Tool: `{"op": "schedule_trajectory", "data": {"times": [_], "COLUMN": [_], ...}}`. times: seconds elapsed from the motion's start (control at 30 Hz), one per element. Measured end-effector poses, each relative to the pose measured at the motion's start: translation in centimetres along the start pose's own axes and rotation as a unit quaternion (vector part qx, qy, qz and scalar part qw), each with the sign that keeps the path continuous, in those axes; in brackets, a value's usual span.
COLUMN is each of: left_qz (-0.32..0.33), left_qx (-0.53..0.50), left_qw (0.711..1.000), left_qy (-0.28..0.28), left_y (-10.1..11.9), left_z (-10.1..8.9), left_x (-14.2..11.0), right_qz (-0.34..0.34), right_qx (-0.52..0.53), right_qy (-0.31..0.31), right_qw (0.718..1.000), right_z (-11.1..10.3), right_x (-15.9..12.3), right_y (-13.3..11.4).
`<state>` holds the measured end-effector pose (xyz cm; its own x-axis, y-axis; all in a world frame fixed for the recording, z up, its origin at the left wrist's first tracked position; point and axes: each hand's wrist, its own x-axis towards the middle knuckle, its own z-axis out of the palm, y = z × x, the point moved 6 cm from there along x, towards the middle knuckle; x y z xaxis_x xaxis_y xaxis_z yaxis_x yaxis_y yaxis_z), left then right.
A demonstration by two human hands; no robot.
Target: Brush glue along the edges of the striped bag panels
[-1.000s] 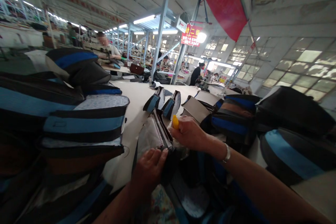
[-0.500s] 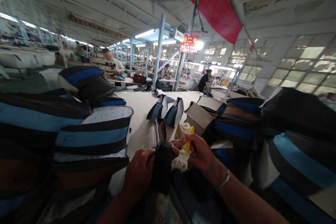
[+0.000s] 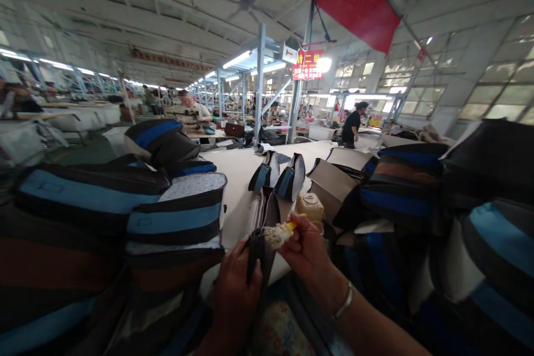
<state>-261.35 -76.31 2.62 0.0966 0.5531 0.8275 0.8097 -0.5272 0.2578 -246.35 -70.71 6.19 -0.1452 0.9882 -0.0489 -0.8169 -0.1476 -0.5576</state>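
Note:
My right hand (image 3: 307, 247) is closed round the yellow handle of a glue brush (image 3: 278, 235), whose thick, cream-coloured, crusted head points left. The brush head meets the upper edge of a dark fabric piece (image 3: 262, 258). My left hand (image 3: 237, 283) grips that piece from the left, thumb on the near side; its lower part is lost in shadow. Just behind my right hand stands a cream, glue-stained container (image 3: 311, 206). Beyond the brush, several folded dark panels with pale edges (image 3: 263, 208) stand on the white table (image 3: 231, 178).
Two small blue-and-black pieces (image 3: 287, 179) stand upright on the table. Stacked blue, black and brown bag parts rise at left (image 3: 177, 217) and right (image 3: 398, 200). Beige panels (image 3: 334, 183) lie right of the container. Farther back, a person in black (image 3: 351, 125) stands by a table.
The brush has tipped from upright to nearly level, its head now at the dark piece's edge. My left hand has turned the piece narrow side up. The whole view has shifted left.

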Motion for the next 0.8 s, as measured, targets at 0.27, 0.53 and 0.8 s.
{"op": "schedule_trajectory", "data": {"times": [0.27,0.53,0.8], "left_qz": [-0.018,-0.05,-0.145], "left_qx": [-0.047,-0.09,-0.152], "left_qw": [0.997,0.99,0.968], "left_qy": [-0.054,-0.093,-0.138], "left_y": [-1.4,-1.3,-2.4], "left_z": [-1.7,-1.3,-1.7], "left_x": [3.6,4.4,4.8], "right_qz": [-0.298,-0.422,-0.446], "right_qx": [-0.294,-0.602,-0.617], "right_qy": [0.054,-0.059,-0.064], "right_qw": [0.907,0.675,0.645], "right_z": [2.7,8.9,8.9], "right_x": [-0.9,-1.5,-1.9], "right_y": [-7.9,-5.6,-5.5]}}
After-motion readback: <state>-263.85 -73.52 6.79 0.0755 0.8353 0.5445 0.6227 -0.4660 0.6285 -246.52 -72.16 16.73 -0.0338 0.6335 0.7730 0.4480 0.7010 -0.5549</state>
